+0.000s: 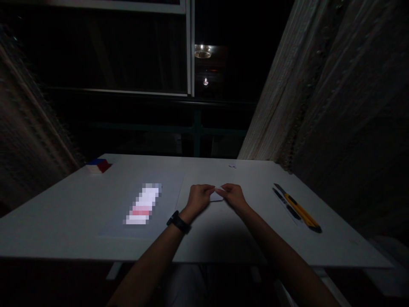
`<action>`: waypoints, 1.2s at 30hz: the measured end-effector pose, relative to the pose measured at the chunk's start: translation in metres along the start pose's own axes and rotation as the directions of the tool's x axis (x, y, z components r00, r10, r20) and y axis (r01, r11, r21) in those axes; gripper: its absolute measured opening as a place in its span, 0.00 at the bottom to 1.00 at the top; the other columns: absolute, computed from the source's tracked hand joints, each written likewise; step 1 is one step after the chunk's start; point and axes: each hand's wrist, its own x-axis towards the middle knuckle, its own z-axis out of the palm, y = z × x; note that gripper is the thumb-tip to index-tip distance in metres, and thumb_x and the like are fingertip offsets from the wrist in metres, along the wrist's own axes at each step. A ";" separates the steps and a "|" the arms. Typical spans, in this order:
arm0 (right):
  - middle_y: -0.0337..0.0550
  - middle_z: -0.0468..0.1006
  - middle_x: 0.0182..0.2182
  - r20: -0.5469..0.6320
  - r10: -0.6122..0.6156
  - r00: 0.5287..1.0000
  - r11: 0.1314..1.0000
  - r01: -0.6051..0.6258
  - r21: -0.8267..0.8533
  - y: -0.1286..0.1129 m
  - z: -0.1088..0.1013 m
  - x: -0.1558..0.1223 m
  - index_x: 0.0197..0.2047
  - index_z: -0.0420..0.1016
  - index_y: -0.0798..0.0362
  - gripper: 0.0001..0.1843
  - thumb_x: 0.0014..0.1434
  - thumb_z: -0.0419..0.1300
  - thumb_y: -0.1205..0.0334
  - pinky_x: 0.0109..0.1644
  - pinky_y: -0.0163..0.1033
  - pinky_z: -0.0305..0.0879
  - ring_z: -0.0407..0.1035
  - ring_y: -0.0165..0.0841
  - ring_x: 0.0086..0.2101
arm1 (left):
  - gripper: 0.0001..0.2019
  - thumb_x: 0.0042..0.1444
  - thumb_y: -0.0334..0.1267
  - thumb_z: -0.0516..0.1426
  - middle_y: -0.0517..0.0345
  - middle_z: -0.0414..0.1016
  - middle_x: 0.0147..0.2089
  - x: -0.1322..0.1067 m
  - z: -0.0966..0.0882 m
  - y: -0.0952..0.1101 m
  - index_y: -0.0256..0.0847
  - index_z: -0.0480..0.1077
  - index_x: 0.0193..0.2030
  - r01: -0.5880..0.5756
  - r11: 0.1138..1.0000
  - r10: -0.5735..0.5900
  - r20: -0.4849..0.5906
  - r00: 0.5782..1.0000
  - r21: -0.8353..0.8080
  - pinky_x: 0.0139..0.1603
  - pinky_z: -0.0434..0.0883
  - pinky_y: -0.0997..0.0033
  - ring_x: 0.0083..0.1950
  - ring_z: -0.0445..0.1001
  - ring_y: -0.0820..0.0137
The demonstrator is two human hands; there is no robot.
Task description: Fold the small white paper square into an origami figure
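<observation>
Both hands meet over the middle of the white table point(204, 170). Between them is a small folded piece of white paper point(217, 196). My left hand point(198, 198), with a dark watch point(177, 221) on its wrist, pinches the paper's left side. My right hand point(235, 197) pinches its upper right side, thumb and fingers close to those of the left. The fingertips hide part of the paper, so its full shape cannot be made out.
A bright, blurred-out phone screen point(142, 204) lies on a large pale sheet point(171, 200) at left. A colored cube point(98, 166) sits at the far left corner. At right lie a yellow utility knife point(302, 211) and a pen point(286, 204). Small scraps point(232, 166) rest near the back edge.
</observation>
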 end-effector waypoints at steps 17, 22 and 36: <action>0.36 0.69 0.13 -0.061 0.086 0.994 0.994 -0.082 0.074 0.000 -0.003 0.004 0.16 0.69 0.56 0.18 0.32 0.67 0.51 0.21 0.33 0.55 0.60 0.26 0.16 | 0.11 0.49 0.39 0.55 0.51 0.77 0.35 0.003 -0.001 0.001 0.37 0.75 0.36 0.058 0.998 -0.058 -0.011 0.998 -0.041 0.39 0.68 0.72 0.36 0.74 0.68; 0.38 0.71 0.15 -0.065 -0.005 0.998 1.000 0.006 0.021 0.005 -0.006 0.004 0.19 0.70 0.57 0.16 0.35 0.66 0.51 0.23 0.33 0.57 0.63 0.28 0.18 | 0.13 0.47 0.42 0.57 0.50 0.77 0.35 0.004 -0.001 0.001 0.36 0.75 0.36 0.093 0.994 -0.093 0.001 0.996 -0.055 0.37 0.68 0.71 0.36 0.73 0.67; 0.40 0.71 0.15 0.002 -0.048 0.999 0.987 0.048 -0.151 -0.006 -0.003 -0.003 0.18 0.70 0.56 0.14 0.39 0.64 0.52 0.23 0.33 0.58 0.64 0.30 0.19 | 0.12 0.36 0.38 0.62 0.51 0.75 0.27 0.006 -0.002 -0.002 0.32 0.75 0.28 0.270 0.953 -0.265 0.056 0.963 -0.137 0.27 0.64 0.74 0.28 0.71 0.69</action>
